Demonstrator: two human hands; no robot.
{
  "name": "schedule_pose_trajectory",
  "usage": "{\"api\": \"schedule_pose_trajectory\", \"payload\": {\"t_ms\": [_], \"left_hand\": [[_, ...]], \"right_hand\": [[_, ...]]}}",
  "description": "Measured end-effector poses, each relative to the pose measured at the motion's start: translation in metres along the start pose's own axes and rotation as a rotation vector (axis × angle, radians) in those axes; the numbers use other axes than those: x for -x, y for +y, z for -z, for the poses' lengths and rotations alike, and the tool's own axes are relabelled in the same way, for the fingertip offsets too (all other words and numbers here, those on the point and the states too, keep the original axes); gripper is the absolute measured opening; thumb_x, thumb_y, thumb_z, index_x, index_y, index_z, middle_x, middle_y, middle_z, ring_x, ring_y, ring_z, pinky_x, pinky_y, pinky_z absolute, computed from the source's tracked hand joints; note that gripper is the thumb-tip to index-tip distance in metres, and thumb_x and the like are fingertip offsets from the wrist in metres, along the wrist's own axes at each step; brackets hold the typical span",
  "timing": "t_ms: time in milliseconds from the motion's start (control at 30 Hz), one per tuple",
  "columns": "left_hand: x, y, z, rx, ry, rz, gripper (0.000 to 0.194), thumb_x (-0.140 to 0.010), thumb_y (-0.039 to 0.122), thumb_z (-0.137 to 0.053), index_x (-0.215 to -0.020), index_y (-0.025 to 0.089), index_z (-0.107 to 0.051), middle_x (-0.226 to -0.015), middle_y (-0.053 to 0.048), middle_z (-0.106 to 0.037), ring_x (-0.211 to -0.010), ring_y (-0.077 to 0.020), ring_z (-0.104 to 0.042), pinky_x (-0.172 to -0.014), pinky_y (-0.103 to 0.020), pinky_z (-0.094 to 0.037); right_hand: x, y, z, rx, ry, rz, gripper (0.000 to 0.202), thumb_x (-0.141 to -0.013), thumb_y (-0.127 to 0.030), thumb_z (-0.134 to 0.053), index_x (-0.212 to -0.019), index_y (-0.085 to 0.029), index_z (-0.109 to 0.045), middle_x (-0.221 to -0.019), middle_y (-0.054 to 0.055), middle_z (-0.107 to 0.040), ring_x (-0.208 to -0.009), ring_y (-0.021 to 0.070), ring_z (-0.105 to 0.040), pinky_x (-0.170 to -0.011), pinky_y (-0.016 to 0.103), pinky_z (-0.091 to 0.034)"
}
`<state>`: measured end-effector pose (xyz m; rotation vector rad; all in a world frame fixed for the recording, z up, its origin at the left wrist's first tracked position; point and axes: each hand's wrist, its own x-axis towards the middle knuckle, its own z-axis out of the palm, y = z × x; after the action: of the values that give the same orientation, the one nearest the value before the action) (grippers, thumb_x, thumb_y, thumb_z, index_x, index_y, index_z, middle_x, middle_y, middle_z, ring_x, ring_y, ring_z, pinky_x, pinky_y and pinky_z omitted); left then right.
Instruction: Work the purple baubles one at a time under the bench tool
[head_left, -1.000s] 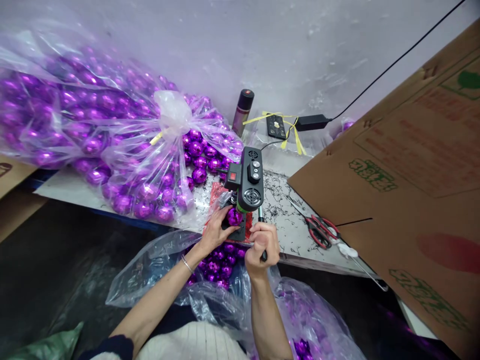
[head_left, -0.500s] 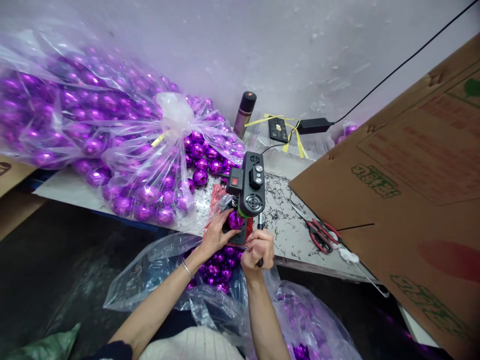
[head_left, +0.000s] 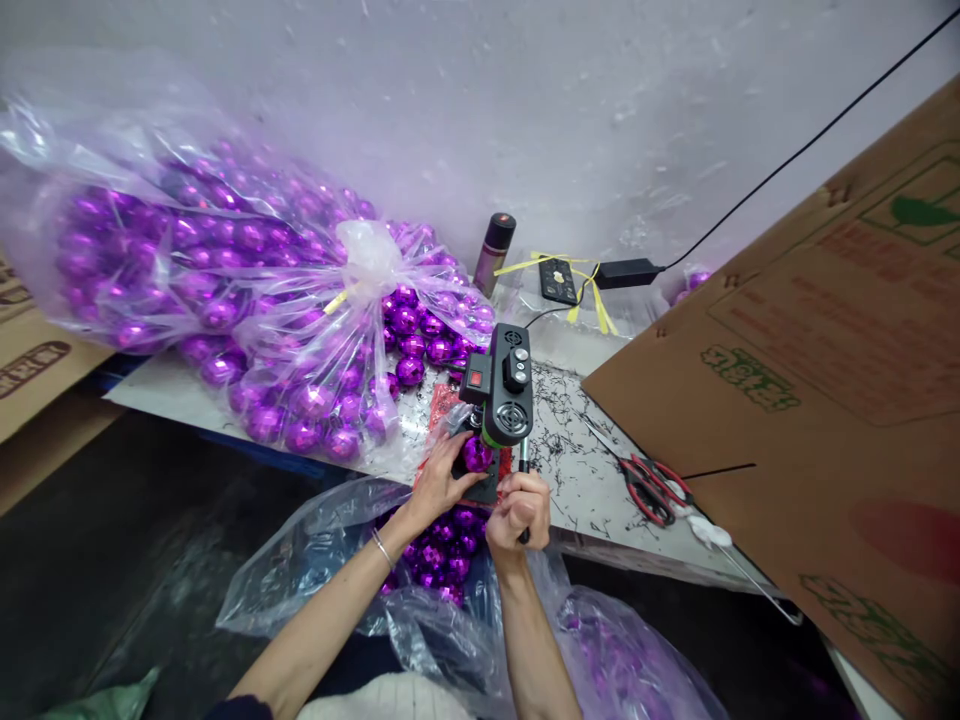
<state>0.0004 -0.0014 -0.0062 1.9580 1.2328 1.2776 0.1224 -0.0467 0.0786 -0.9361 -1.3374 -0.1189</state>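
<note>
Thumb and fingers of my left hand [head_left: 441,482] are closed round a shiny purple faceted ball [head_left: 478,454] under the head of a small black bench drill press [head_left: 512,385]. My right hand [head_left: 519,515] is wrapped round the machine's lever handle [head_left: 523,456], just right of the ball. The tool tip that meets the ball is hidden beneath the head. Below the table edge, more purple balls [head_left: 435,558] lie in an open clear plastic bag [head_left: 300,560] at my lap.
A big clear bag of purple balls [head_left: 247,240] covers the table's left. Behind the machine stand a spray can [head_left: 495,250], a black phone-like slab [head_left: 557,280] and a power adapter [head_left: 628,273]. Scissors [head_left: 651,488] lie right, beside a large cardboard box [head_left: 810,400]. Black shavings litter the tabletop [head_left: 562,450].
The whole view has shifted slightly, so things sit a little lower and further right. Both hands keep the same hold on the ball and lever.
</note>
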Motion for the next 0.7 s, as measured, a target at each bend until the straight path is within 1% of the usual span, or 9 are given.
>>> {"api": "schedule_pose_trajectory", "payload": {"t_ms": [133,267,367,433,467,567,633,667,700], "left_hand": [[0.000,0.001,0.001,0.008,-0.017,0.014,0.065,-0.092,0.038,-0.084,-0.148,0.020,-0.058,-0.141,-0.017,-0.073,-0.134,-0.0353,-0.070,-0.118,-0.058,-0.054],[-0.002,0.002,0.002,0.013,-0.031,0.038,0.063,-0.091,0.036,-0.084,-0.147,0.020,-0.059,-0.141,-0.017,-0.073,-0.135,-0.0357,-0.070,-0.118,-0.059,-0.053],[-0.006,0.004,0.003,0.015,-0.044,0.042,0.065,-0.090,0.037,-0.085,-0.147,0.021,-0.059,-0.142,-0.017,-0.073,-0.136,-0.0362,-0.069,-0.118,-0.059,-0.054],[-0.006,0.005,0.004,0.006,-0.043,0.052,0.067,-0.089,0.038,-0.086,-0.148,0.022,-0.058,-0.141,-0.017,-0.073,-0.135,-0.0364,-0.070,-0.117,-0.059,-0.054],[-0.005,0.005,0.005,0.001,-0.037,0.053,0.068,-0.088,0.037,-0.086,-0.148,0.023,-0.058,-0.141,-0.017,-0.073,-0.134,-0.0363,-0.070,-0.116,-0.059,-0.055],[0.015,0.008,0.013,-0.024,-0.011,-0.006,0.067,-0.093,0.035,-0.081,-0.152,0.022,-0.052,-0.142,-0.018,-0.071,-0.135,-0.0350,-0.069,-0.115,-0.056,-0.057],[0.037,0.010,0.023,-0.071,-0.035,-0.104,0.064,-0.099,0.033,-0.074,-0.157,0.023,-0.048,-0.147,-0.019,-0.068,-0.139,-0.0336,-0.067,-0.117,-0.055,-0.056],[0.048,0.012,0.030,-0.102,-0.062,-0.161,0.065,-0.100,0.035,-0.072,-0.159,0.024,-0.046,-0.149,-0.019,-0.066,-0.141,-0.0337,-0.066,-0.118,-0.056,-0.054],[0.057,0.013,0.038,-0.133,-0.093,-0.214,0.070,-0.099,0.042,-0.074,-0.161,0.025,-0.044,-0.151,-0.020,-0.065,-0.142,-0.0348,-0.064,-0.119,-0.057,-0.053]], "right_hand": [[0.007,0.004,-0.002,0.006,0.011,0.019,0.038,-0.111,-0.021,-0.033,-0.077,-0.023,-0.049,-0.076,-0.003,-0.055,-0.065,0.0126,-0.057,-0.078,0.036,-0.056],[0.008,0.006,-0.003,0.018,0.002,0.056,0.039,-0.110,-0.022,-0.036,-0.073,-0.023,-0.049,-0.076,-0.003,-0.058,-0.064,0.0120,-0.059,-0.082,0.037,-0.057],[-0.010,-0.004,0.000,-0.011,0.018,-0.005,0.041,-0.110,-0.022,-0.038,-0.070,-0.023,-0.047,-0.071,-0.003,-0.055,-0.062,0.0121,-0.056,-0.069,0.032,-0.051],[-0.030,-0.016,0.001,-0.034,0.015,-0.089,0.040,-0.109,-0.020,-0.042,-0.069,-0.023,-0.048,-0.069,-0.003,-0.054,-0.064,0.0126,-0.057,-0.061,0.029,-0.045],[-0.040,-0.023,0.002,-0.040,0.013,-0.131,0.039,-0.108,-0.019,-0.045,-0.070,-0.023,-0.049,-0.068,-0.003,-0.053,-0.065,0.0131,-0.057,-0.060,0.028,-0.044],[-0.063,-0.037,0.006,-0.039,-0.010,-0.177,0.037,-0.107,-0.016,-0.048,-0.070,-0.022,-0.052,-0.066,-0.003,-0.052,-0.068,0.0136,-0.059,-0.064,0.029,-0.044],[-0.065,-0.039,0.008,-0.031,-0.033,-0.156,0.036,-0.107,-0.016,-0.048,-0.072,-0.022,-0.053,-0.067,-0.003,-0.053,-0.068,0.0136,-0.058,-0.064,0.030,-0.043],[-0.062,-0.039,0.009,-0.024,-0.044,-0.141,0.036,-0.107,-0.015,-0.048,-0.072,-0.022,-0.053,-0.068,-0.002,-0.054,-0.068,0.0139,-0.058,-0.064,0.030,-0.043],[-0.058,-0.037,0.010,-0.017,-0.056,-0.128,0.036,-0.107,-0.015,-0.047,-0.073,-0.022,-0.053,-0.068,-0.002,-0.054,-0.069,0.0142,-0.059,-0.064,0.030,-0.043]]}}
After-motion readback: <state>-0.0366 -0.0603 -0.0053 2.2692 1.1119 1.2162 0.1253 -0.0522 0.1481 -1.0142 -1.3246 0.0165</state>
